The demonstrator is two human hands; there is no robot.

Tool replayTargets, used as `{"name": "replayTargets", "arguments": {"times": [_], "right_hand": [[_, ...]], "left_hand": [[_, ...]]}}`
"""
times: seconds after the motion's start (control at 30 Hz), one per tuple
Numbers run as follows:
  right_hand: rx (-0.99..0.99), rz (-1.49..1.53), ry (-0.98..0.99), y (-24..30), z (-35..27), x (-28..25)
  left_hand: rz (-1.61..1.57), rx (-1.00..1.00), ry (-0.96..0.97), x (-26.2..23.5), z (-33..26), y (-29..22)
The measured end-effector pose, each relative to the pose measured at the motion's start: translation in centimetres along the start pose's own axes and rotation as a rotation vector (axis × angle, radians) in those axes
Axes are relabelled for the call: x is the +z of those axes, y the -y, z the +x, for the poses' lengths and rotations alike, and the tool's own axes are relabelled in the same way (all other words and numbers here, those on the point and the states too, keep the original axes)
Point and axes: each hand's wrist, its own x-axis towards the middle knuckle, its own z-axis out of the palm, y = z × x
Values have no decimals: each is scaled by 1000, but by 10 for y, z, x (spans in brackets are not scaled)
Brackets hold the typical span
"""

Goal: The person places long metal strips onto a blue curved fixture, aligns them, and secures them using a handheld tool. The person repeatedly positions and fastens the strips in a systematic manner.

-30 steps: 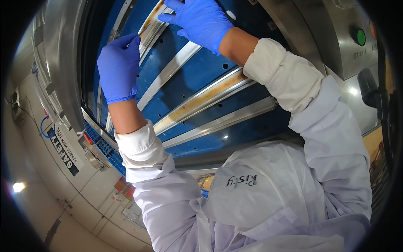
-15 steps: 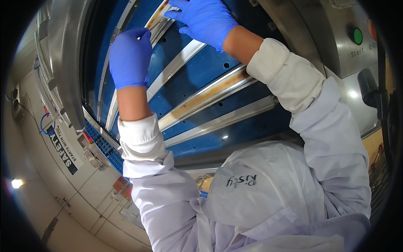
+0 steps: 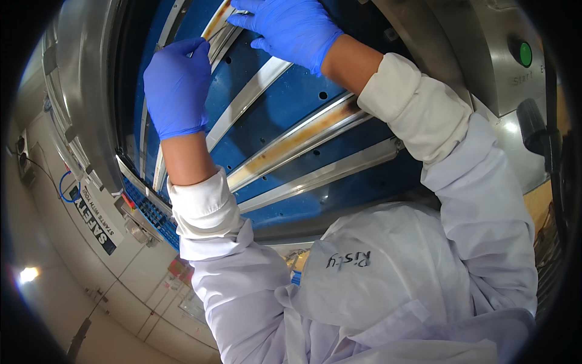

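Observation:
Both hands wear blue gloves and work near the upper edge of a blue panel point(image 3: 260, 115) crossed by metal bars. My left hand point(image 3: 177, 91) is closed in a pinch beside a bar with a browned strip point(image 3: 218, 21). A thin dark line runs from its fingertips toward my right hand; what the pinch holds is too small to make out. My right hand point(image 3: 288, 30) lies over the upper bars, its fingers stretched leftward and the thumb apart. Its fingertips are at the browned strip; whether they press on it, I cannot tell.
Another bar with a scorched strip point(image 3: 291, 139) and a plain metal bar point(image 3: 327, 173) cross the panel below my hands. A steel control box with a green button point(image 3: 525, 54) stands at right. Steel framing point(image 3: 91, 91) curves along the left, beside blue plastic mesh point(image 3: 148, 203).
My left hand has shifted slightly left and down, still pinched. My right hand stays nearly in place over the bars. The whole view has turned a little.

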Motion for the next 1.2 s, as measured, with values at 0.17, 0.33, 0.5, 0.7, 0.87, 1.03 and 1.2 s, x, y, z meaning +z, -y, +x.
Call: {"name": "replayTargets", "arguments": {"times": [0.17, 0.33, 0.5, 0.7, 0.87, 1.03, 1.2], "right_hand": [[4, 19, 47, -6, 3, -1], [-8, -16, 59, -6, 8, 4], [-1, 58, 16, -8, 7, 14], [6, 36, -8, -10, 3, 8], [3, 40, -19, -11, 2, 3], [11, 19, -23, -10, 3, 10], [14, -7, 58, -5, 1, 0]], "left_hand": [[-41, 27, 16, 0, -4, -1], [-98, -3, 27, -1, -5, 5], [-162, -25, 13, 1, 0, 8], [-131, 2, 30, -5, 4, 5], [-186, -99, 44, -4, 3, 5], [-151, -55, 45, -2, 5, 0], [-3, 77, -23, 11, 13, -5]]}}
